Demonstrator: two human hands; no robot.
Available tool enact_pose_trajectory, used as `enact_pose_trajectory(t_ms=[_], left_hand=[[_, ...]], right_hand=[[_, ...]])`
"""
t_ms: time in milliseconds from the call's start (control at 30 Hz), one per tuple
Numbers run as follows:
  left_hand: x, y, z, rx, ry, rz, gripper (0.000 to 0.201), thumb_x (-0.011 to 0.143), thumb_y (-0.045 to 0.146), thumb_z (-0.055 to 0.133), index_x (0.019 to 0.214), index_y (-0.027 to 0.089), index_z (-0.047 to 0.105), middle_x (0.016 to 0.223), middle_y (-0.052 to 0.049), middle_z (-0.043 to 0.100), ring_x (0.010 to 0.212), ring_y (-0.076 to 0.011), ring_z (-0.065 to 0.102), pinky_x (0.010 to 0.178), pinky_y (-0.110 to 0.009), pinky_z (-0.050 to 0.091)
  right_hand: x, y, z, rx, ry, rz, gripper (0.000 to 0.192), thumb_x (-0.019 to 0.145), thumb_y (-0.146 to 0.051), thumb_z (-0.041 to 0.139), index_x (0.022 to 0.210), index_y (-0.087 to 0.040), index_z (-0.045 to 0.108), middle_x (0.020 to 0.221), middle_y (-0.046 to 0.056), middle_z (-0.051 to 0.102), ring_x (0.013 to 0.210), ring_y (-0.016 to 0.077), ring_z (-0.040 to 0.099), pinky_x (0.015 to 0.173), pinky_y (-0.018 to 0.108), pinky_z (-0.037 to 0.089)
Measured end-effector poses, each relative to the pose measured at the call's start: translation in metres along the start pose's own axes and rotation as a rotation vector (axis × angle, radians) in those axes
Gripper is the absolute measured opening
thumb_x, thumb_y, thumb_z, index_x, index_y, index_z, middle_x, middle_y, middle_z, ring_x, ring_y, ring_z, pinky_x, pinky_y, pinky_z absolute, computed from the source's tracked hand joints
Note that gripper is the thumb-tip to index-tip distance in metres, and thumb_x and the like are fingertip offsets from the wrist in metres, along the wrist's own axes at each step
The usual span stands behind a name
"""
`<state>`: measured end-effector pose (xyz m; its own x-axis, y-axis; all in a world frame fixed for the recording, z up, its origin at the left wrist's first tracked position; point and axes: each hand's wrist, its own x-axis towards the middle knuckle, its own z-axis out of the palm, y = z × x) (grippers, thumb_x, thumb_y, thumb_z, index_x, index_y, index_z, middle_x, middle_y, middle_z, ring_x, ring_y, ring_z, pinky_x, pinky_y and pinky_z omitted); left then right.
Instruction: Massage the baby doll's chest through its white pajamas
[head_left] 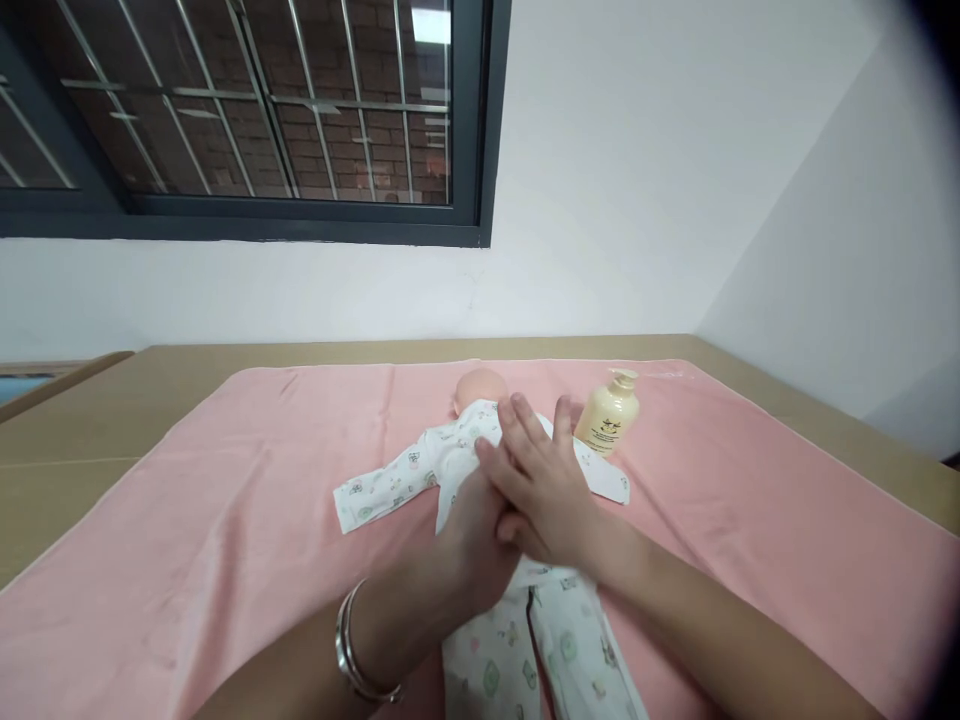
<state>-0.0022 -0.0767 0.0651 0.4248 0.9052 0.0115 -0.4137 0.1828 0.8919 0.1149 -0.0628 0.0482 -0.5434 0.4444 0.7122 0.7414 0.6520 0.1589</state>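
Observation:
My right hand [551, 490] lies across my left hand [476, 545], palm side against it, over the middle of a doll. Its fingers are stretched out and spread, and no object shows in it. Most of my left fingers are hidden behind the right hand; a silver bangle circles that wrist. Beneath both hands the doll lies on its back or front, I cannot tell which, in a white printed outfit [491, 655]. The doll's bald head [480, 385] points away from me, one sleeve stretched out to each side. A pale yellow pump bottle [609, 412] stands beside the right sleeve.
A pink cloth [187, 520] with some creases covers most of the tan padded surface [67, 470]. Behind it rises a white wall [600, 200] with a dark-framed, barred window [300, 220]. A raised wooden edge [75, 380] shows at the left.

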Motion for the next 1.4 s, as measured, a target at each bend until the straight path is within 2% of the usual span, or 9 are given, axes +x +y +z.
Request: enact_pose_trajectory(t_ms=[167,267,367,500,633,767,1000,1200,1400], left_hand=[[0.026,0.014,-0.015,0.110,0.210,0.024,0.045,0.096,0.045,0.032,0.117,0.020,0.063,0.120,-0.010,0.066,0.122,-0.0275,0.056,0.101,-0.043,0.047],[0.044,0.001,-0.037,0.333,0.391,0.300,0.041,0.096,0.042,0.036,0.123,0.021,0.059,0.136,-0.007,0.056,0.132,-0.0247,0.046,0.110,-0.042,0.039],[0.063,-0.024,-0.061,0.561,0.393,0.501,0.037,0.095,0.034,0.039,0.123,0.019,0.057,0.136,-0.008,0.056,0.131,-0.0219,0.046,0.113,-0.041,0.035],[0.077,-0.050,-0.079,0.660,0.426,0.514,0.034,0.094,0.029,0.040,0.119,0.016,0.060,0.130,-0.010,0.060,0.124,-0.0216,0.052,0.110,-0.041,0.038],[0.078,-0.058,-0.082,0.798,0.427,0.550,0.034,0.093,0.028,0.041,0.120,0.016,0.059,0.130,-0.011,0.060,0.123,-0.0233,0.052,0.109,-0.043,0.037],[0.075,-0.061,-0.082,0.837,0.493,0.567,0.041,0.094,0.030,0.040,0.132,0.017,0.049,0.138,-0.012,0.052,0.130,-0.0247,0.046,0.111,-0.044,0.034],[0.074,-0.066,-0.083,0.782,0.534,0.653,0.047,0.096,0.036,0.038,0.139,0.017,0.037,0.143,-0.014,0.044,0.133,-0.0259,0.040,0.111,-0.045,0.033],[0.076,-0.065,-0.083,0.749,0.538,0.609,0.043,0.094,0.033,0.040,0.134,0.019,0.041,0.139,-0.012,0.048,0.129,-0.0251,0.045,0.108,-0.044,0.036],[0.076,-0.061,-0.087,0.926,0.428,0.661,0.022,0.088,0.024,0.044,0.098,0.021,0.063,0.109,-0.007,0.066,0.108,-0.0226,0.058,0.101,-0.043,0.043]], right_hand=[[0.006,0.025,0.018,0.008,-0.248,0.284,0.064,0.099,-0.043,0.029,0.153,-0.018,0.006,0.159,0.016,0.010,0.146,0.0296,-0.001,0.112,0.066,0.002],[0.005,0.017,0.029,0.172,-0.342,0.380,0.058,0.100,-0.039,0.023,0.152,-0.015,0.010,0.157,0.014,0.020,0.147,0.0240,0.009,0.116,0.057,0.012],[0.002,0.009,0.041,0.266,-0.407,0.293,0.052,0.099,-0.026,0.028,0.150,-0.016,0.024,0.154,0.010,0.031,0.145,0.0211,0.017,0.118,0.050,0.016],[-0.001,0.027,0.054,0.316,-0.442,0.232,0.048,0.097,-0.024,0.033,0.145,-0.020,0.037,0.148,0.006,0.043,0.144,0.0197,0.023,0.119,0.048,0.014],[-0.004,0.055,0.059,0.314,-0.461,0.435,0.050,0.100,-0.040,0.027,0.144,-0.018,0.039,0.152,0.009,0.035,0.143,0.0228,0.026,0.116,0.046,0.022],[-0.006,0.039,0.057,0.159,-0.491,0.634,0.057,0.100,-0.039,0.025,0.144,-0.004,0.036,0.148,0.023,0.036,0.140,0.0315,0.031,0.112,0.050,0.027],[-0.001,0.022,0.051,0.204,-0.501,0.306,0.044,0.097,-0.029,0.033,0.140,-0.025,0.045,0.151,0.004,0.038,0.144,0.0265,0.021,0.116,0.051,0.015],[-0.004,0.042,0.055,0.116,-0.506,0.648,0.054,0.100,-0.040,0.023,0.145,-0.013,0.036,0.149,0.017,0.039,0.139,0.0285,0.032,0.112,0.050,0.026],[-0.014,-0.006,0.046,0.059,-0.519,0.383,0.054,0.091,-0.022,0.041,0.144,-0.011,0.037,0.154,0.015,0.029,0.144,0.0349,0.017,0.114,0.056,0.018]])
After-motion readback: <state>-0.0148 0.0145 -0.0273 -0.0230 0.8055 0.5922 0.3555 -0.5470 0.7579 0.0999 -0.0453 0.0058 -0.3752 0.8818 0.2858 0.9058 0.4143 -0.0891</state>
